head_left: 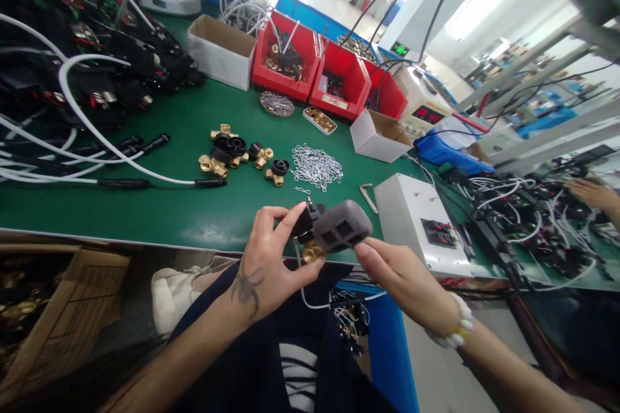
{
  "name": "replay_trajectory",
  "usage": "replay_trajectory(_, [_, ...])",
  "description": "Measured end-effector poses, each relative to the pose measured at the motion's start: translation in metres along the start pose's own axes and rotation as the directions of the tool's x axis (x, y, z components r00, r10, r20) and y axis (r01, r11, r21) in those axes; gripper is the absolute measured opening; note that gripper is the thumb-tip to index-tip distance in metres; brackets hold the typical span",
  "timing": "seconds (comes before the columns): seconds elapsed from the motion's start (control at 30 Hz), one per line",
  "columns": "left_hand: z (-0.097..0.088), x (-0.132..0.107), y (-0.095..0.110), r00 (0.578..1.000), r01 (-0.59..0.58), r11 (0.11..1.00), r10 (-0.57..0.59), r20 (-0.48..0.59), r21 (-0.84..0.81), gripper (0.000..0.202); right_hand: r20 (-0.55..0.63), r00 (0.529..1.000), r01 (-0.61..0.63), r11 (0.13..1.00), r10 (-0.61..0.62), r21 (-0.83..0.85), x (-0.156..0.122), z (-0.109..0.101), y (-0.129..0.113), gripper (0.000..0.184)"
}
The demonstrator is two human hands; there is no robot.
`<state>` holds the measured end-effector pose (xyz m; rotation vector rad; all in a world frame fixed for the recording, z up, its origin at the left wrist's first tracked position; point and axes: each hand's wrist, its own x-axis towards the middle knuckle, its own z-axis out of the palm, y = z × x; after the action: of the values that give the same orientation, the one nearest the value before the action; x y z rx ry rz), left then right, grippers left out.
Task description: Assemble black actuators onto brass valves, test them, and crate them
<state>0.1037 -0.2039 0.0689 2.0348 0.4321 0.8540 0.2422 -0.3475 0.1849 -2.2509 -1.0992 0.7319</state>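
At the table's front edge, my left hand [278,248] is closed around a brass valve fitting [312,251] with a black plastic body [306,218]; a light cable runs down from it. My right hand [394,271] grips a dark grey rounded block [343,227] with two square recesses. This block lies against or just in front of the fitting; whether they are joined is hidden. Just beyond my hands are a single wire clip [303,190] and a pile of silver wire clips [317,168]. Several brass fittings with black caps [277,171] stand to the left.
Red bins [285,55] hold small parts at the back. Black units with white cables [106,77] crowd the left. A grey box [419,226] and a bent hex key [368,197] sit at right. Another person's hand [591,193] is at far right. A blue crate [394,348] stands below.
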Motion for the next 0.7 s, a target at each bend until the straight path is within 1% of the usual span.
replay_trajectory(0.03, [-0.0001, 0.0002, 0.0001, 1.0, 0.003, 1.0, -0.003, 0.001, -0.003, 0.066, -0.001, 1.0, 0.0, 1.0, 0.0, 0.015, -0.0001, 0.0001, 0.001, 0.063])
replay_trajectory(0.07, [-0.0001, 0.0004, 0.0001, 1.0, -0.001, 1.0, 0.001, 0.001, -0.003, 0.066, -0.045, 0.999, 0.006, 0.997, -0.003, 0.072, -0.0006, -0.0009, 0.0018, 0.062])
replay_trajectory(0.13, [0.0, 0.0004, -0.0003, 1.0, -0.022, 1.0, 0.022, -0.005, 0.004, 0.067, -0.187, 0.982, 0.042, 0.974, 0.0, 0.221, -0.0017, -0.0035, 0.0032, 0.061])
replay_trajectory(0.17, [0.0001, 0.0003, -0.0005, 1.0, -0.03, 1.0, 0.03, -0.006, 0.008, 0.067, -0.233, 0.972, 0.058, 0.964, 0.005, 0.26, -0.0019, -0.0038, 0.0035, 0.061])
replay_trajectory(0.2, [0.0002, 0.0002, -0.0008, 0.999, -0.033, 0.999, 0.033, -0.008, 0.01, 0.067, -0.237, 0.972, 0.062, 0.965, 0.0, 0.256, -0.0016, -0.0029, 0.0037, 0.061])
replay_trajectory(0.23, [0.0003, -0.0001, -0.0011, 0.999, -0.03, 1.0, 0.03, -0.009, 0.008, 0.067, -0.202, 0.979, 0.054, 0.976, -0.01, 0.213, -0.0009, -0.0012, 0.0037, 0.062])
replay_trajectory(0.3, [0.0003, -0.0005, -0.0016, 1.0, -0.015, 1.0, 0.015, -0.003, -0.001, 0.067, -0.063, 0.998, 0.026, 0.997, -0.021, 0.075, 0.0004, 0.0027, 0.0033, 0.063])
replay_trajectory(0.33, [0.0002, -0.0006, -0.0017, 1.0, -0.009, 1.0, 0.009, 0.002, -0.006, 0.067, -0.019, 1.0, 0.018, 0.999, -0.018, 0.03, 0.0006, 0.0037, 0.003, 0.063])
replay_trajectory(0.37, [0.0, -0.0006, -0.0018, 1.0, -0.008, 1.0, 0.008, 0.004, -0.011, 0.067, -0.018, 1.0, 0.012, 1.0, -0.011, 0.029, 0.0002, 0.0036, 0.0028, 0.062])
replay_trajectory(0.4, [-0.0002, -0.0006, -0.0018, 1.0, -0.011, 1.0, 0.011, 0.005, -0.014, 0.066, -0.066, 0.998, 0.01, 0.998, -0.006, 0.067, -0.0006, 0.0027, 0.0028, 0.062])
replay_trajectory(0.47, [-0.0005, -0.0003, -0.0017, 1.0, -0.02, 1.0, 0.02, 0.002, -0.017, 0.066, -0.214, 0.977, 0.032, 0.984, 0.006, 0.177, -0.0023, 0.0002, 0.0031, 0.061])
replay_trajectory(0.5, [-0.0006, -0.0001, -0.0017, 1.0, -0.024, 1.0, 0.024, -0.002, -0.019, 0.065, -0.256, 0.967, 0.045, 0.978, 0.008, 0.203, -0.0027, -0.0001, 0.0033, 0.061])
replay_trajectory(0.53, [-0.0007, 0.0001, -0.0018, 1.0, -0.025, 1.0, 0.025, -0.005, -0.017, 0.066, -0.256, 0.967, 0.052, 0.977, 0.002, 0.205, -0.0026, 0.0004, 0.0033, 0.062])
replay_trajectory(0.57, [-0.0006, 0.0003, -0.0019, 1.0, -0.025, 1.0, 0.025, -0.004, -0.014, 0.066, -0.221, 0.975, 0.05, 0.983, -0.01, 0.176, -0.002, 0.0016, 0.0031, 0.062])
replay_trajectory(0.63, [-0.0004, 0.0004, -0.0022, 1.0, -0.02, 1.0, 0.02, -0.001, -0.003, 0.067, -0.078, 0.997, 0.031, 0.998, -0.027, 0.059, -0.0004, 0.0041, 0.0015, 0.062])
replay_trajectory(0.67, [-0.0002, 0.0004, -0.0024, 1.0, -0.018, 1.0, 0.018, 0.001, -0.002, 0.068, -0.03, 0.999, 0.031, 0.999, -0.031, 0.016, 0.0, 0.0043, 0.0002, 0.061])
replay_trajectory(0.7, [-0.0001, 0.0003, -0.0025, 1.0, -0.02, 1.0, 0.02, 0.004, -0.005, 0.068, -0.021, 0.999, 0.036, 0.999, -0.036, 0.003, 0.0, 0.0036, -0.0012, 0.061])
